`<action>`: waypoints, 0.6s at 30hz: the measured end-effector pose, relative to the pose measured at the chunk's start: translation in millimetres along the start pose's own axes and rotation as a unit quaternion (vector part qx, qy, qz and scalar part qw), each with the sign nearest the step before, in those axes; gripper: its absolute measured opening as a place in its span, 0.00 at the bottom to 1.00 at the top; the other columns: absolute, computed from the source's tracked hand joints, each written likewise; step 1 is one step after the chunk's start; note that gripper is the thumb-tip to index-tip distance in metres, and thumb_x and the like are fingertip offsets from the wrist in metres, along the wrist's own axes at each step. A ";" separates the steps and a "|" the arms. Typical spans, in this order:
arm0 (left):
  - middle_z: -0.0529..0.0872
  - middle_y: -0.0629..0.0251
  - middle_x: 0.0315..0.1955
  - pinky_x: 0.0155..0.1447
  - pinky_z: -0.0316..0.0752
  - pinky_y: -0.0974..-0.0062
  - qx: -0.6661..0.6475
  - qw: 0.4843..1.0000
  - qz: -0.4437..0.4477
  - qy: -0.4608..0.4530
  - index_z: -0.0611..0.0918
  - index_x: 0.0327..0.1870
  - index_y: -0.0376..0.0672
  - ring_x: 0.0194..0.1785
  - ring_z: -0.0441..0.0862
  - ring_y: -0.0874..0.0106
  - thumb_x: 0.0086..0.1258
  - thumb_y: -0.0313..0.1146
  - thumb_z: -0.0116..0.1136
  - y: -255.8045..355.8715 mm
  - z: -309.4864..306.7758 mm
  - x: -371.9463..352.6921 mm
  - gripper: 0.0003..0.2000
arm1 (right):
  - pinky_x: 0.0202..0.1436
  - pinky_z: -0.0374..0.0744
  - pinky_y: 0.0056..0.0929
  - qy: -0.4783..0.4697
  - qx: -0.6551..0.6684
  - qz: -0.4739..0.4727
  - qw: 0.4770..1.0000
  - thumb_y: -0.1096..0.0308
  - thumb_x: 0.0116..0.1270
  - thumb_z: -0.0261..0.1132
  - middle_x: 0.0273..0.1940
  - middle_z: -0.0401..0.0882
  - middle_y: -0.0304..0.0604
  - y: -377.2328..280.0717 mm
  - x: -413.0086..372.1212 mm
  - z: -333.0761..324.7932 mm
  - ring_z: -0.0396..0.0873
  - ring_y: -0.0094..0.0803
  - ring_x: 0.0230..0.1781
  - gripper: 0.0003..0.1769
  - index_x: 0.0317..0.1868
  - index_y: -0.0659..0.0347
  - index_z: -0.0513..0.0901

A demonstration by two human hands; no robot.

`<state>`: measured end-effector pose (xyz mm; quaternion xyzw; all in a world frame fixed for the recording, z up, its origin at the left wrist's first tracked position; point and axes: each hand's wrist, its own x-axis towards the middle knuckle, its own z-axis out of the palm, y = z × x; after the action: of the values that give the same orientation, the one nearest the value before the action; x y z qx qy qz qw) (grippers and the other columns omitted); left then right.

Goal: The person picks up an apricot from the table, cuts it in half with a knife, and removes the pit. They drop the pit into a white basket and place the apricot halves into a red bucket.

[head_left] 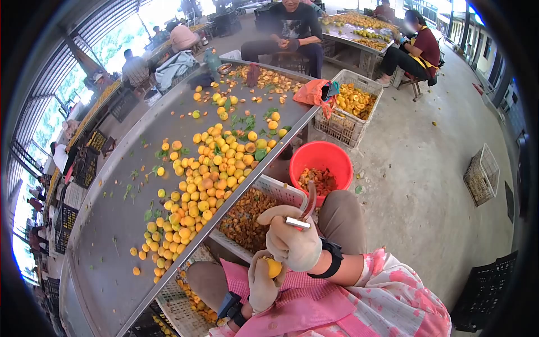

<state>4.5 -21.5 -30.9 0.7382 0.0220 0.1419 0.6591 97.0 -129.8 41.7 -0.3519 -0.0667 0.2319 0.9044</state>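
My left hand [263,283], in a pale work glove, is closed around a yellow apricot [274,268] over my lap. Just above it, my gloved right hand [295,241] grips a tool with a curved reddish-brown strip [310,199] and a flat silver metal piece [297,223]; its exact kind is hard to make out. A heap of whole apricots [216,168] lies on the grey metal table [118,224] at my left. Under the table edge, a white crate [286,191] holds brown pits or scraps [247,216].
A red bucket [321,154] with reddish-brown scraps stands beyond my knee. Past it, a crate [342,126] holds split apricots, with an orange bag [314,92] on its corner. A person [292,33] sits across the table. An off-white crate [482,175] stands on the floor at right.
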 end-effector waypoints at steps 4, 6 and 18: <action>0.79 0.51 0.40 0.40 0.76 0.65 0.207 0.971 0.120 -0.022 0.74 0.45 0.35 0.39 0.79 0.53 0.63 0.25 0.65 6.5 -1.4 2.2 0.14 | 0.14 0.56 0.20 -0.004 0.018 0.030 0.999 0.74 0.76 0.49 0.14 0.59 0.29 0.1 -0.5 -0.9 0.57 0.17 0.10 0.11 0.47 0.67 0.78; 0.79 0.52 0.39 0.40 0.76 0.65 0.207 0.972 0.105 -0.040 0.74 0.45 0.35 0.37 0.80 0.55 0.62 0.26 0.66 -2.8 -5.1 2.4 0.14 | 0.14 0.56 0.20 -0.026 0.043 0.033 0.998 0.74 0.75 0.49 0.14 0.59 0.28 2.7 -0.8 -2.4 0.57 0.16 0.10 0.11 0.47 0.67 0.79; 0.82 0.58 0.41 0.44 0.77 0.72 -0.057 0.976 -0.118 -0.174 0.74 0.55 0.38 0.41 0.82 0.69 0.62 0.29 0.67 -32.8 -31.1 -7.2 0.21 | 0.50 0.79 0.27 -0.160 -0.283 -0.078 0.942 0.74 0.67 0.61 0.38 0.85 0.42 9.3 -13.3 -9.2 0.82 0.27 0.42 0.09 0.44 0.66 0.84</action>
<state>-4.8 11.2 -61.5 0.7052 -0.0146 -0.0662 0.7057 84.4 -135.6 29.3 -0.5457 -0.3005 0.1856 0.7599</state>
